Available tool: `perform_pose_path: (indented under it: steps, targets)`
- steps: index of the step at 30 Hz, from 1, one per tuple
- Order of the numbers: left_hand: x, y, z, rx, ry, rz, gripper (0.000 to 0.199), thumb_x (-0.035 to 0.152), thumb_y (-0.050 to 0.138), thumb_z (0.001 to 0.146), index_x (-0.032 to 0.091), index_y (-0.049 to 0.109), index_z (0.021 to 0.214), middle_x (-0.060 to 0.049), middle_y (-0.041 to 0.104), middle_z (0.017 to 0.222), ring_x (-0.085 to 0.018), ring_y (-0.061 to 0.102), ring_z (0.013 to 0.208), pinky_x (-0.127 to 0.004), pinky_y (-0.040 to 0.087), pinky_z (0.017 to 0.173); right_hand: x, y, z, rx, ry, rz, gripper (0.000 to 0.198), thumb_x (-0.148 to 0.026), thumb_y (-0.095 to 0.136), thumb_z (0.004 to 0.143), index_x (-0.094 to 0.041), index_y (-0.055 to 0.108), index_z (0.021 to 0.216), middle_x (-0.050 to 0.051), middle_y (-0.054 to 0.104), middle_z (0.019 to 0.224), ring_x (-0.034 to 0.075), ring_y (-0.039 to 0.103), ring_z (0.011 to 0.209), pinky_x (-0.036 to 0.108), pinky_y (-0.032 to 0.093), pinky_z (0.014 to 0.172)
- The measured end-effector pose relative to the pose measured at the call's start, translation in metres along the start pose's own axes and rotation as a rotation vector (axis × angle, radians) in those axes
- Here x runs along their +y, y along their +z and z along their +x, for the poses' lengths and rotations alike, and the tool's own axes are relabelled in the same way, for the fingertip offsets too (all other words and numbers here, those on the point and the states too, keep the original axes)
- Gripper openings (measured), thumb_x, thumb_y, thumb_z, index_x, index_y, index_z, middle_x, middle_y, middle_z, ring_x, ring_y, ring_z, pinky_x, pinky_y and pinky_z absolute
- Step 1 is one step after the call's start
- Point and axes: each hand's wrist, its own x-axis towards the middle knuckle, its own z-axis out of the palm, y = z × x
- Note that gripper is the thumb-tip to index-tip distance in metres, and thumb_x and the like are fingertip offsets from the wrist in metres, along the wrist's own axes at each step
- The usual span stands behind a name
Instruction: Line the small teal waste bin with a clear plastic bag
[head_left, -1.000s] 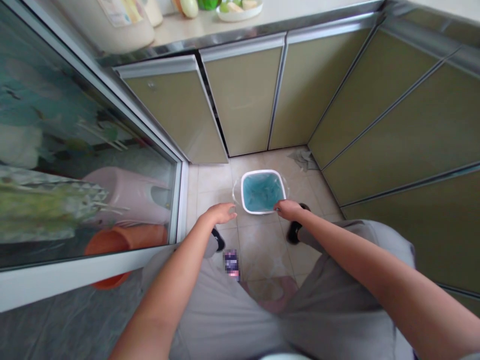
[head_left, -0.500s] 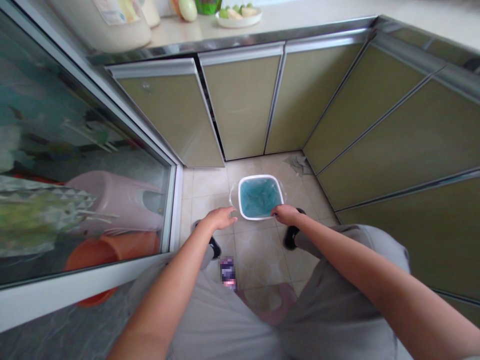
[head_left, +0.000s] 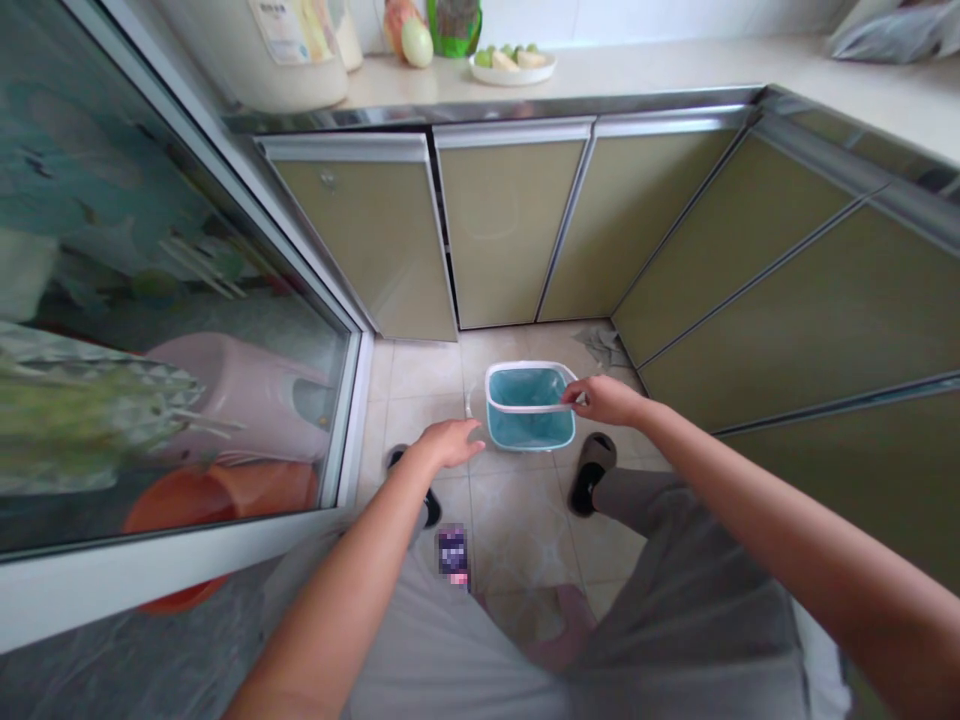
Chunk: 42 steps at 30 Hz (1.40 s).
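Just one blue bin (head_left: 529,431): right hand (head_left: 606,400) grips its rim (head_left: 517,409), left hand (head_left: 448,443) hovers, released.

Olive cabinets (head_left: 510,230) around a tiled floor (head_left: 517,510)

The cabinets line the upper center and right beneath a pale countertop (head_left: 660,65). Beige flooring lies at center; a framed glass panel (head_left: 289,325) spans the left, a white wall (head_left: 637,20) the top.

No text is legible; the label (head_left: 289,30) on the white jug (head_left: 281,85) blurs.
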Motion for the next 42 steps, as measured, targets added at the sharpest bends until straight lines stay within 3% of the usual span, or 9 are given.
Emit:
perform_pose_path:
  steps: [3,7,11,16,21,27,35,39,42]
  targets:
    - [0.002,-0.003,-0.004,0.010,0.018,0.032,0.058,0.049,0.055,0.095,0.027,0.056,0.148,-0.011,0.073,0.129,-0.029,0.070,0.116,-0.035,0.052,0.094,0.009,-0.031,0.023,0.104,-0.038,0.024,0.018,-0.017,0.070,0.080,-0.022,0.080,0.094,0.002,0.078,0.092,0.016,0.068,0.075,0.025,0.046,0.071]
    - [0.002,-0.006,-0.007,0.022,0.040,0.048,0.058,0.049,0.054,0.095,0.026,0.056,0.148,-0.011,0.073,0.129,-0.030,0.070,0.117,-0.037,0.052,0.095,0.019,-0.063,0.062,0.333,0.057,0.035,0.021,-0.022,0.067,0.081,-0.020,0.081,0.096,0.003,0.078,0.091,0.017,0.068,0.074,0.025,0.050,0.071]
    - [0.002,-0.010,-0.008,0.014,0.048,0.070,0.059,0.050,0.052,0.095,0.024,0.055,0.149,-0.012,0.072,0.132,-0.030,0.069,0.118,-0.038,0.052,0.097,0.016,-0.072,0.088,0.533,0.154,-0.098,0.032,-0.028,0.057,0.092,-0.023,0.081,0.113,0.005,0.077,0.116,0.023,0.071,0.096,0.031,0.054,0.082]
    - [0.003,-0.015,-0.003,0.002,0.035,0.088,0.058,0.050,0.051,0.096,0.026,0.055,0.148,-0.011,0.072,0.132,-0.029,0.069,0.118,-0.037,0.052,0.097,0.011,-0.058,0.095,0.481,0.182,-0.309,0.058,-0.033,0.050,0.097,-0.033,0.051,0.155,0.005,0.048,0.160,0.032,0.063,0.121,0.045,0.056,0.092]
    - [0.002,-0.014,0.003,-0.022,0.027,0.072,0.060,0.050,0.052,0.095,0.025,0.055,0.149,-0.013,0.071,0.133,-0.031,0.069,0.119,-0.039,0.052,0.098,0.017,-0.044,0.093,0.396,0.239,-0.308,0.082,-0.036,0.054,0.094,-0.033,0.019,0.168,0.013,0.023,0.172,0.033,0.063,0.117,0.045,0.057,0.088]
    - [-0.002,-0.006,0.010,-0.004,0.037,0.005,0.059,0.048,0.056,0.093,0.023,0.059,0.147,-0.016,0.073,0.128,-0.035,0.069,0.115,-0.043,0.052,0.096,0.018,-0.042,0.084,0.385,0.233,-0.285,0.084,-0.031,0.055,0.094,-0.034,0.016,0.168,0.014,0.016,0.173,0.032,0.064,0.113,0.042,0.056,0.084]
    - [-0.003,0.001,0.018,-0.027,0.022,0.004,0.057,0.050,0.058,0.092,0.028,0.060,0.144,-0.011,0.074,0.126,-0.031,0.070,0.115,-0.038,0.051,0.095,0.030,-0.034,0.075,0.441,0.220,-0.191,0.089,-0.032,0.057,0.091,-0.032,0.014,0.169,0.011,0.007,0.175,0.032,0.062,0.117,0.040,0.058,0.084]
    - [-0.007,0.004,0.028,-0.019,-0.015,-0.003,0.055,0.051,0.057,0.092,0.029,0.061,0.142,-0.011,0.073,0.129,-0.030,0.070,0.115,-0.037,0.052,0.093,0.047,-0.004,0.062,0.566,0.273,-0.085,0.087,-0.031,0.057,0.091,-0.030,0.015,0.168,0.013,0.011,0.173,0.032,0.062,0.117,0.039,0.057,0.085]
    - [-0.017,0.014,0.047,0.034,-0.080,-0.097,0.051,0.051,0.059,0.092,0.027,0.064,0.137,-0.011,0.074,0.127,-0.028,0.071,0.110,-0.036,0.052,0.090,0.076,0.041,0.055,0.623,0.456,0.122,0.081,-0.029,0.058,0.090,-0.021,0.026,0.164,0.021,0.028,0.166,0.032,0.063,0.116,0.040,0.055,0.092]
